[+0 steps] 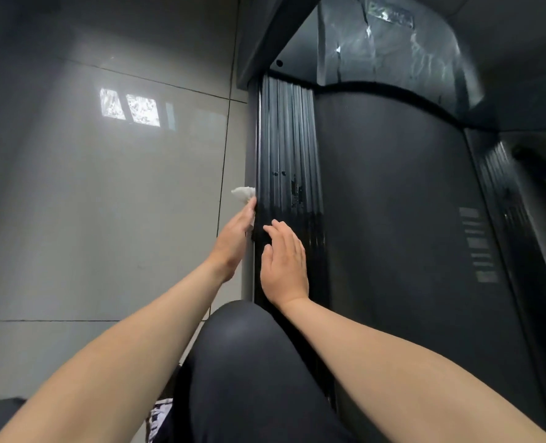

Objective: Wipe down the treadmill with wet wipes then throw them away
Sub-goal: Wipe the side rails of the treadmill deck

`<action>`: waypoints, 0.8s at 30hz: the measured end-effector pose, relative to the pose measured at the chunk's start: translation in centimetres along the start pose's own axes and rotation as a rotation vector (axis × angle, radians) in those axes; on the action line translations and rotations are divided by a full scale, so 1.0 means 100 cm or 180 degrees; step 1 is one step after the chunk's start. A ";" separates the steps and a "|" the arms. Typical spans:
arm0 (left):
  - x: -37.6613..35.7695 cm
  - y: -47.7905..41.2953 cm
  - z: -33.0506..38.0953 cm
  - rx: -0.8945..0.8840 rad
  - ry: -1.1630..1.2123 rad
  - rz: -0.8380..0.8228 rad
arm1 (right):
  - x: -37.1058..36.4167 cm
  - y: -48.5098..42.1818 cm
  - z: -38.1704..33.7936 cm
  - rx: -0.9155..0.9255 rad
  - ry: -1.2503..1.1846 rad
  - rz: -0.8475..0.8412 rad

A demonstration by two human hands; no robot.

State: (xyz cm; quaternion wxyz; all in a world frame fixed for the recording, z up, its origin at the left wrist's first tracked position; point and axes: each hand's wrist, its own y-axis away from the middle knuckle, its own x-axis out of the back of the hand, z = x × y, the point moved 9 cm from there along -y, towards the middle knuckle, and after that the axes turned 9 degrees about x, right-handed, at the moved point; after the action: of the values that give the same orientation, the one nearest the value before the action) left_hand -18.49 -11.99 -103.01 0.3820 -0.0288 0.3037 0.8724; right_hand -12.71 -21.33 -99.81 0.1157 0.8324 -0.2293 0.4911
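I am viewing the treadmill (354, 75) from its left side, looking down along the deck. The left hand (233, 238) is pressing a white wet wipe (243, 194) against the outer face of the ribbed left side rail (284, 139). Its grip is lying apart: the fingers are running straight along the rail edge and flattening the wipe against it, not curling round it. A crumpled corner of the wipe is sticking out above the fingertips, and a small strip is showing below the palm edge.

The right hand (284, 260) is resting flat on top of the same rail, just beside the left hand. Its grip is likewise apart, fingers straight and close together, holding nothing.

The dark running belt (393, 219) is lying to the right of the rail, with grey label strips (479, 244) near its far edge and the right side rail (501, 193) beyond them. Clear plastic film (393, 49) is covering the housing at the head of the belt.

A knee in black fabric (249, 362) is showing between the two forearms. The grey tiled floor (105, 203) is lying to the left of the machine and reflecting bright window panes (131, 107).
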 end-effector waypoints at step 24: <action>-0.028 -0.026 0.026 -0.0872 -0.3184 0.0045 | 0.022 -0.030 0.033 -0.0144 -0.0127 0.0333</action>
State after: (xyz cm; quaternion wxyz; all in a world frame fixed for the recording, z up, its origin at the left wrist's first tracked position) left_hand -14.30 -10.99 -101.38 0.4673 0.3441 -0.0329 0.8137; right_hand -7.80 -20.75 -99.40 0.1041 0.8260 -0.2858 0.4745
